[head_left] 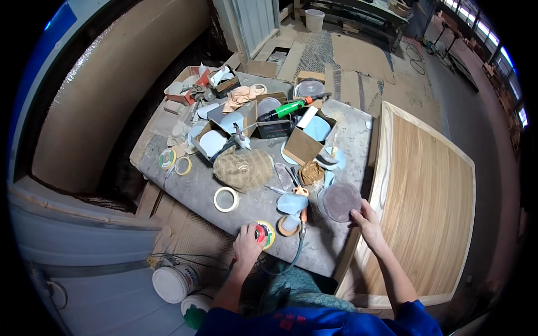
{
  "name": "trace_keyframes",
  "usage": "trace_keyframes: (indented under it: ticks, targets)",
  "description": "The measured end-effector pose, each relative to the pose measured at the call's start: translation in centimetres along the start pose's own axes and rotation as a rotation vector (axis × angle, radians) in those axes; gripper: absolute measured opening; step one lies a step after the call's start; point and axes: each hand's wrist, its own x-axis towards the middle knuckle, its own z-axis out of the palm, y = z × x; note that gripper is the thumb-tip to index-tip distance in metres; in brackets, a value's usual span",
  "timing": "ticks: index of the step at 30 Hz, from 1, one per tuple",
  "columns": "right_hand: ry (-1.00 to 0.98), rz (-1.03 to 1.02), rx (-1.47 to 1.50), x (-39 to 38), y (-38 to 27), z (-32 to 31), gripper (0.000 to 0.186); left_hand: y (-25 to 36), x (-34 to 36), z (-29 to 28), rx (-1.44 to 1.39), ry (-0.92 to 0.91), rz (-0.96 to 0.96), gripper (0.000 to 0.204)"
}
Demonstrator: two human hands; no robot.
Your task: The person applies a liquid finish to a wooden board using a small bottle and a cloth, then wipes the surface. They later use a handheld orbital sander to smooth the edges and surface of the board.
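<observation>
My left hand (247,244) is closed round a red hand tool (260,233) at the table's near edge. A yellow-rimmed round disc (269,235) shows right beside the tool; whether they are joined, I cannot tell. To the right, my right hand (367,222) pinches the edge of a greyish-purple sanding disc (341,202) above the table. Near it are a pale blue sanding disc (292,204), a brown tape roll (288,225) and an orange air blow gun (303,213) with a hose.
On the grey table (202,197) lie a cloth bundle (244,170), a cream tape roll (226,199), a green power tool (284,110) and open boxes (311,134) of sanding discs. A framed wood panel (421,207) stands close on the right; white buckets (175,284) sit lower left.
</observation>
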Motion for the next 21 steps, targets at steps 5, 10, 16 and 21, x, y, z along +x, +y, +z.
trace_keyframes:
  ticks: [5, 10, 16, 21]
  targets:
    - [-0.004, -0.235, -0.137, 12.4, -5.0, 7.1, 0.03, -2.9, 6.9, 2.0, 0.106, 0.01, 0.399, 0.06]
    - [0.142, -0.38, -0.365, 25.0, -10.8, 8.7, 0.033, -3.0, 9.3, 2.3, 0.101, -0.018, 0.493, 0.056]
    - [0.3, -0.392, -0.156, 40.4, -13.5, 5.5, 0.046, -2.8, 10.8, 2.7, 0.136, 0.047, 0.553, 0.042]
    - [0.519, -0.537, -1.057, 46.7, -13.4, 9.1, 0.076, -2.9, 11.9, 2.6, 0.1, 0.052, 0.577, 0.033]
